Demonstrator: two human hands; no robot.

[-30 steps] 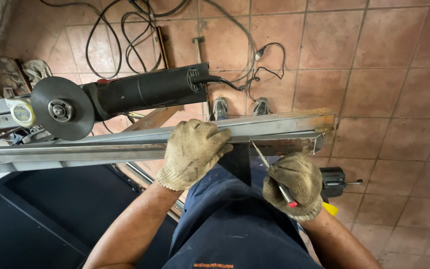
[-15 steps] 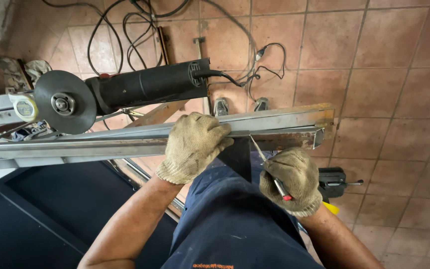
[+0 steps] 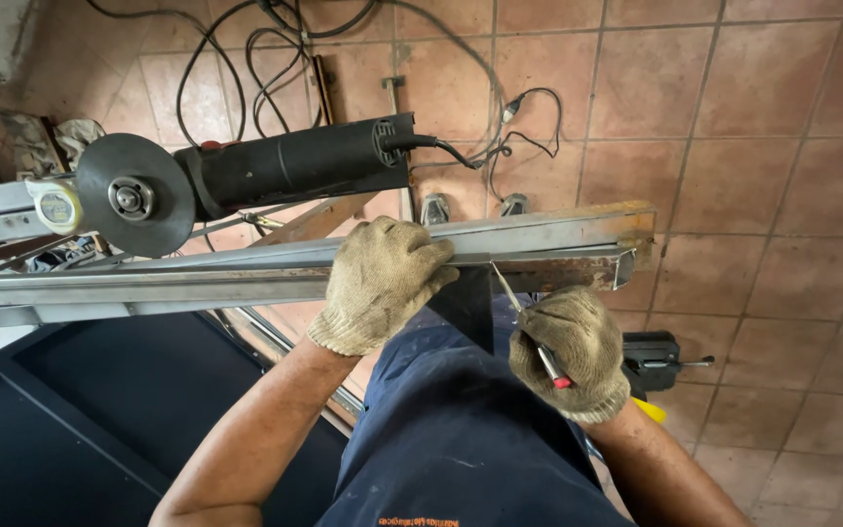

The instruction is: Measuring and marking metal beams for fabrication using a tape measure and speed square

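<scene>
My left hand (image 3: pixel 382 281), in a tan knit glove, presses down on long steel bars (image 3: pixel 197 278) that run from the left edge to a rusty cut end (image 3: pixel 626 256) at right. My right hand (image 3: pixel 570 351), also gloved, is closed around a thin metal scriber with a red end (image 3: pixel 539 344); its tip points up at the underside of the bars, just right of my left hand. A black angle grinder (image 3: pixel 285 168) with a dark disc (image 3: pixel 136 195) lies on top of the bars at left.
Black cables (image 3: pixel 246 59) loop over the terracotta floor tiles behind. A tape measure (image 3: pixel 54 206) sits at far left beside the disc. A small black tool (image 3: pixel 656 359) lies on the floor at right. A dark panel (image 3: pixel 100 410) fills the lower left.
The view has shifted slightly. Both hands keep their hold; the scriber tip has stayed near the bars' lower edge.
</scene>
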